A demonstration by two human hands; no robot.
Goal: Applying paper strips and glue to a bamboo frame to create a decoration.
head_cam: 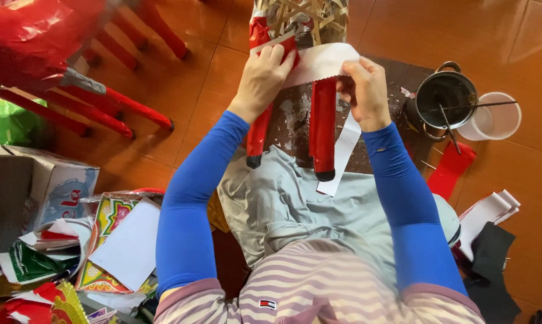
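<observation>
Up at the top of the view, both hands press a white paper strip with a scalloped lower edge across a bamboo frame whose two legs are wrapped in red. The left hand lies flat over the strip's left end, fingers closed down on it, seemingly to pin the paper to the frame. The right hand pinches the strip's right end between thumb and fingers, apparently holding it taut; the loose tail hangs down past the right leg. The frame rests over the person's lap, legs pointing toward the body, which keeps the work close under both hands.

Right of the hands, a dark metal pot with a stick across it stands on the tiled floor, touching a clear plastic cup. A red paper piece lies just below, with more white strips near it.

At the left, a cardboard box shows a pale blue printed side with red lettering. Beside it lies a clear packet of bright patterned sheets, a blank white sheet on top.
</observation>
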